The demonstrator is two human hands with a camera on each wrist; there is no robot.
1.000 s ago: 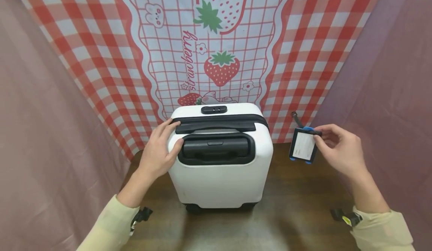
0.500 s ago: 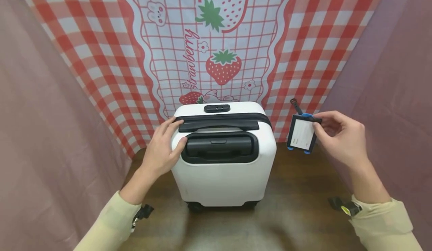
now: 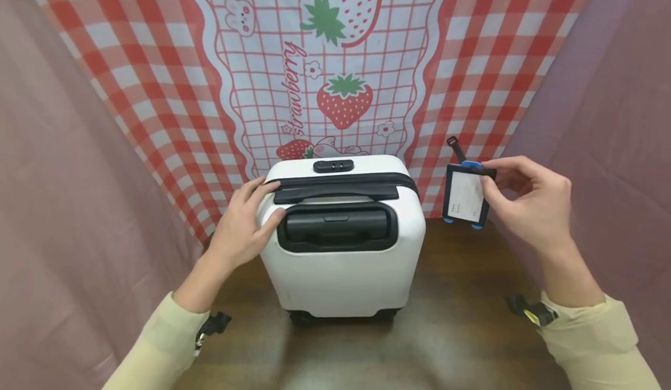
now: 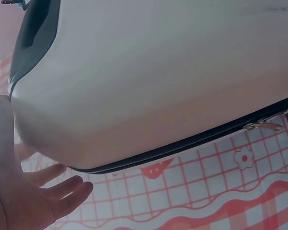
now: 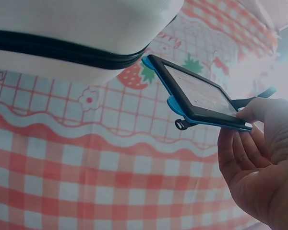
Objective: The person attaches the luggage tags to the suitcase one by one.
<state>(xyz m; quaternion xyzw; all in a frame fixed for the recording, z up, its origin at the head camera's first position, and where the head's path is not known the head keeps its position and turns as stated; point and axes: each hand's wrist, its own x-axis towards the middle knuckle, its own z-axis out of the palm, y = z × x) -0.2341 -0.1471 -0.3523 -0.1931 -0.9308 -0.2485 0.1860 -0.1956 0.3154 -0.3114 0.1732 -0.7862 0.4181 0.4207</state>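
Observation:
A white hard-shell suitcase [image 3: 341, 279] stands upright in the middle of the head view, its black carry handle [image 3: 335, 194] and recessed pull handle [image 3: 335, 227] at the top. My left hand [image 3: 238, 227] rests on its upper left corner, thumb at the edge of the pull-handle recess. In the left wrist view its fingers [image 4: 67, 196] spread loosely along the corner. To the right of the suitcase, my right hand [image 3: 534, 204] pinches a luggage tag [image 3: 465, 195] by its upper right corner. The tag has a black frame, blue edges, a white card and a dark buckled strap [image 3: 456, 148].
A red-and-white checked cloth with strawberries [image 3: 343, 102] hangs right behind the suitcase. Pinkish curtains [image 3: 603, 116] close in both sides. Under the suitcase lies a brown wooden surface [image 3: 445, 332]. A black combination lock [image 3: 333, 166] sits on the suitcase's far top edge.
My right hand has raised the luggage tag and moved it slightly to the left. My left hand has stayed on the suitcase corner.

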